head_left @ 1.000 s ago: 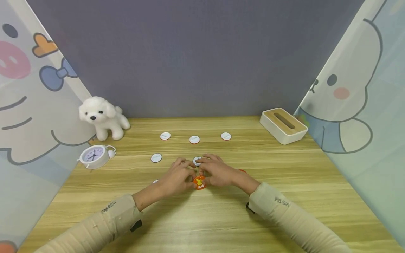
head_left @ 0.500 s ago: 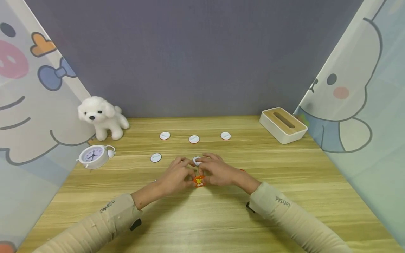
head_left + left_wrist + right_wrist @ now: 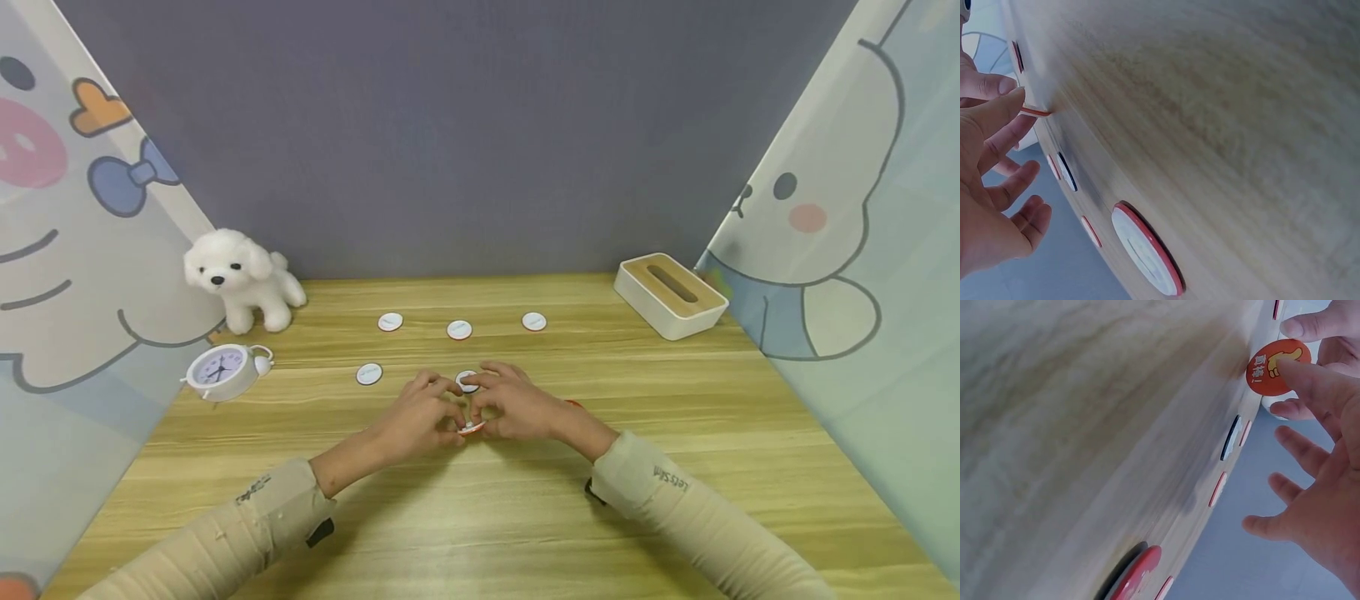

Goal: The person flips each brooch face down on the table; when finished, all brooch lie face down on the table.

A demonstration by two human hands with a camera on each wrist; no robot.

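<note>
A round orange badge (image 3: 471,429) with a yellow thumbs-up print is held at its two sides between my hands, low over the wooden table. In the head view it is tipped nearly edge-on, while its orange face (image 3: 1261,374) shows in the right wrist view. My left hand (image 3: 420,423) pinches the left rim between thumb and finger, the other fingers spread. At the opposite rim, my right hand (image 3: 517,408) pinches likewise. Just beyond the fingertips lies a white disc with a dark rim (image 3: 467,382), partly covered by a right finger.
Several white discs with coloured rims lie farther back, among them one at left (image 3: 369,373). Part of a red disc (image 3: 575,403) shows behind my right wrist. A plush dog (image 3: 243,279) and an alarm clock (image 3: 223,372) stand left; a tissue box (image 3: 667,300) sits back right.
The orange badge has tilted between my fingers: its printed face showed toward the head camera before, and now mostly its edge does. Both hands have stayed almost in place.
</note>
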